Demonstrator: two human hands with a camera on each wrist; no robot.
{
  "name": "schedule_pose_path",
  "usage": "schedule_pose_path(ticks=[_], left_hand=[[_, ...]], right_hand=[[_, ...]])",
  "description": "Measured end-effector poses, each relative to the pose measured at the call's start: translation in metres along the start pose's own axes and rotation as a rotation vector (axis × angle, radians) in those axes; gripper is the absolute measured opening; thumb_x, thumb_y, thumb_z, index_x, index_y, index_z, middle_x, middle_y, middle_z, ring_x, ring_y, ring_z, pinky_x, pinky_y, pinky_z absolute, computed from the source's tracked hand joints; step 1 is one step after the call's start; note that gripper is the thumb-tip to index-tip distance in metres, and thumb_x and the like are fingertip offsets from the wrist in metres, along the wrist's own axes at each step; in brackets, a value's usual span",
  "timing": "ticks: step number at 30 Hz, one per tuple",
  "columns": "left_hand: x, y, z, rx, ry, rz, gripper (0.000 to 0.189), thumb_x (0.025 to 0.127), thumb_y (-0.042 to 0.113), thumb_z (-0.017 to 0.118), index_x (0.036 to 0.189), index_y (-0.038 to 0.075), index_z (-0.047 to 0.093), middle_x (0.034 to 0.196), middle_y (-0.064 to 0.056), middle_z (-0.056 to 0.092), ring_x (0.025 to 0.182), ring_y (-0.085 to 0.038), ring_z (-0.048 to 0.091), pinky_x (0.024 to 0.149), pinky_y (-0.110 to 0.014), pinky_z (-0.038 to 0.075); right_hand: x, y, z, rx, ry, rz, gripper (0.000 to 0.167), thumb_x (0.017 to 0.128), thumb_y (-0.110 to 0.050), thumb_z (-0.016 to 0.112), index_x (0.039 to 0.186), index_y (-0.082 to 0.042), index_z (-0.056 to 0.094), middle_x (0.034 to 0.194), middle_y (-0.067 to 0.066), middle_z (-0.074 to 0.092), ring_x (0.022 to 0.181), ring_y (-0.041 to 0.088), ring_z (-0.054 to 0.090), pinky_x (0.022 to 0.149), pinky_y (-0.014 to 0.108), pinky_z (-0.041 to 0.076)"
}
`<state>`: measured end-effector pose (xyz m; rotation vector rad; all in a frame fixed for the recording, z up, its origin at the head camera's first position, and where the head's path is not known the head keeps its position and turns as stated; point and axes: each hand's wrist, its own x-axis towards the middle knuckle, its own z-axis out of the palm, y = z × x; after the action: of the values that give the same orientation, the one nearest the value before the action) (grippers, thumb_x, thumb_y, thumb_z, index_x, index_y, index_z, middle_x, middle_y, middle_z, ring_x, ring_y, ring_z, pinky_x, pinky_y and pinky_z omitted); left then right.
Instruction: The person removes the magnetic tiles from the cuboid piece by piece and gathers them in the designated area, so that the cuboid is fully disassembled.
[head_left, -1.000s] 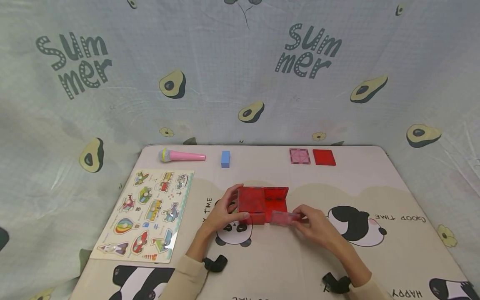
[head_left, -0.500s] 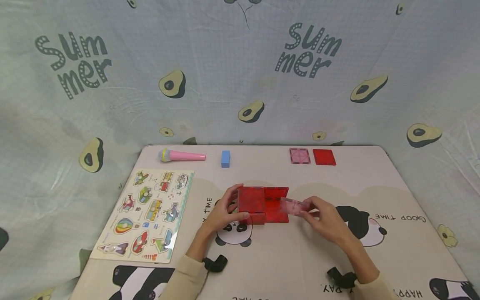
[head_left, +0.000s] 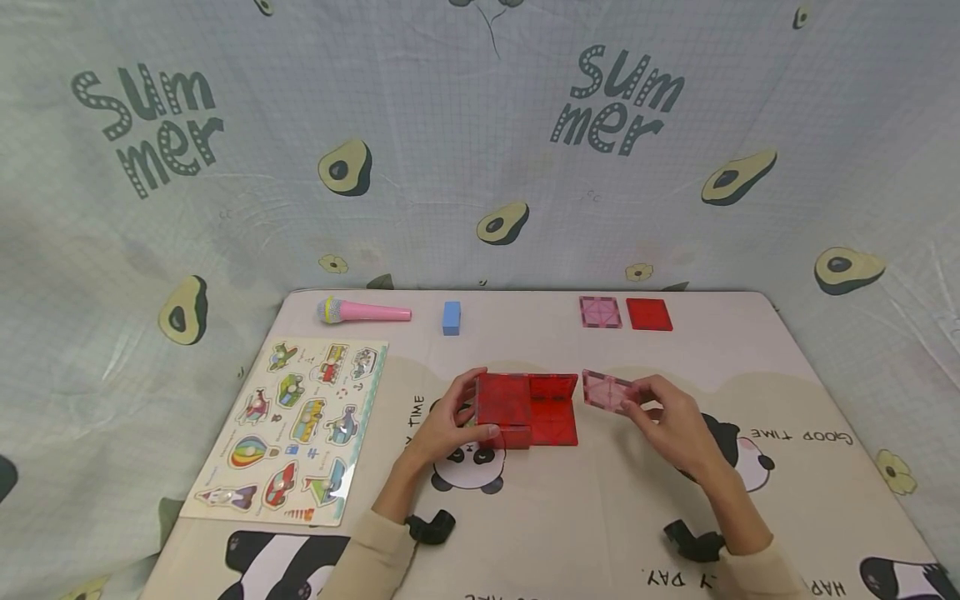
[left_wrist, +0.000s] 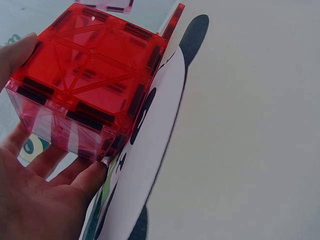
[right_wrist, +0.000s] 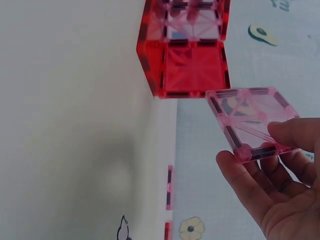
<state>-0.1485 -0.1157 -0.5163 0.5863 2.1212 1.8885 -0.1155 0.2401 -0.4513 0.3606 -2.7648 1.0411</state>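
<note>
Farthest to your left, a cream flat rectangular board (head_left: 288,433) with colourful vehicle pictures lies on the pale panda-printed tabletop (head_left: 570,517). Behind it, a pink toy microphone (head_left: 375,312) with a grey head and yellow ring lies on its side, handle pointing right. Next comes your left hand (head_left: 446,425), thumb and fingers gripping the left end of a red translucent plastic-tile structure (head_left: 504,400) that rests near the middle of the table. A small blue rectangular block (head_left: 451,318) sits behind that hand, near the back edge. The structure's left part is a box with a red top and a pinkish clear side towards your palm; to its right, one red tile lies flat with another red tile standing along its back edge. Farther back, a pink translucent square tile (head_left: 600,312) lies flat. In front of that one, you hold a second tile, a pale pink clear plastic square with dark edge strips (head_left: 606,390), tilted and raised off the table, just beside the structure's right end and apart from it. Behind your grip, a red square tile (head_left: 649,314) lies flat. Your right hand (head_left: 670,425) pinches the raised square's right side between thumb and fingers.
</note>
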Motion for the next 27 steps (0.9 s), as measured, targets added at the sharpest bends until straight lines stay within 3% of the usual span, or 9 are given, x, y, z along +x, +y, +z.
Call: schedule_pose_path(ticks=[18,27], left_hand=[[-0.001,-0.001,0.0,-0.001,-0.002,0.005,0.086,0.086,0.025,0.075,0.157,0.015,0.027,0.157,-0.008,0.04,0.145,-0.031,0.04,0.117,-0.042,0.04],[-0.001,0.0,-0.001,-0.01,0.0,0.007,0.082,0.086,0.025,0.075,0.155,0.027,0.031,0.157,-0.007,0.041,0.146,-0.03,0.04,0.117,-0.04,0.04]], right_hand=[[0.017,0.041,-0.015,-0.024,0.128,0.118,0.034,0.098,-0.015,0.063,0.124,0.007,0.056,0.109,0.025,0.067,0.097,0.037,0.065,0.075,-0.007,0.036],[0.028,0.056,-0.023,-0.033,0.166,0.183,0.038,0.098,-0.012,0.063,0.127,0.011,0.053,0.112,0.03,0.065,0.095,0.041,0.067,0.068,-0.007,0.039]])
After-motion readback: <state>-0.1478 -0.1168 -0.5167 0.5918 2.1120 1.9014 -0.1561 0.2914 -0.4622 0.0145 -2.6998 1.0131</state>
